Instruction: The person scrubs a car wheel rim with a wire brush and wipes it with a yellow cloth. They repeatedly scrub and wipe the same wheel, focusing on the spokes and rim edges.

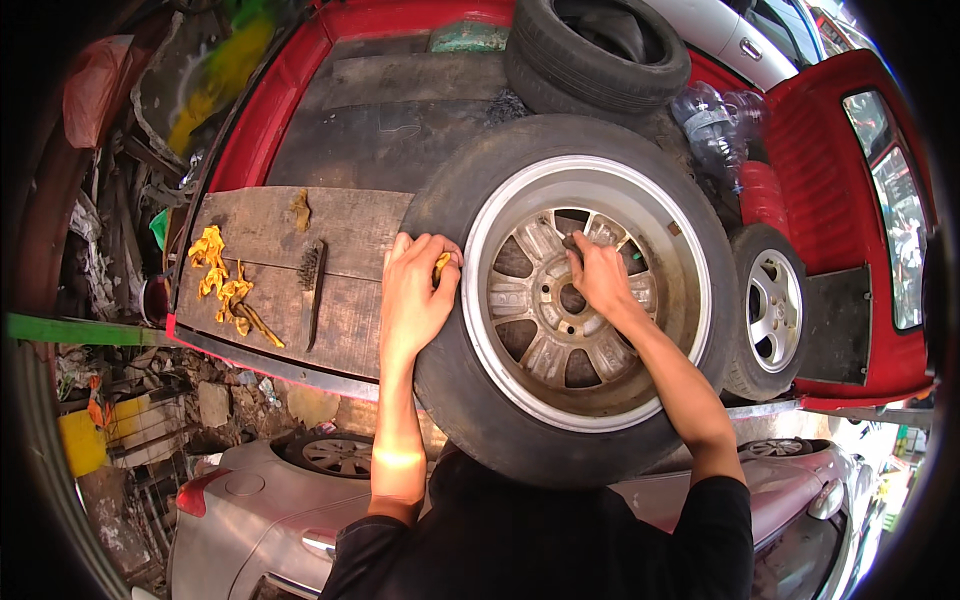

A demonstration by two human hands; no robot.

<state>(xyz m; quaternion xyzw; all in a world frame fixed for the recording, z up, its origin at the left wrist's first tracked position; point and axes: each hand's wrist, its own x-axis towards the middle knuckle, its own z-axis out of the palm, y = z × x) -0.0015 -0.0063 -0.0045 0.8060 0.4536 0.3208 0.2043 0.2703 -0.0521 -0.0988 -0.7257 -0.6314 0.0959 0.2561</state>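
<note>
Black cloth [540,540], left hand [420,290] round yellow scrap [441,264], right hand [603,278] (hold unclear) by spokes [541,239]

The bare left hand [415,295] partly hides a small yellow object [441,264]; the top edge cuts off a silver car [715,38].

Matt rubber tire [560,455], metal wheel [512,296].

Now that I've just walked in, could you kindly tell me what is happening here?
A person is handling a tyred wheel at a red truck bed. The left grip, at the tyre's edge, holds something yellow; the right grip is at the spokes inside the rim, its contents unclear. A brush and yellow scraps lie on wooden boards.
</note>
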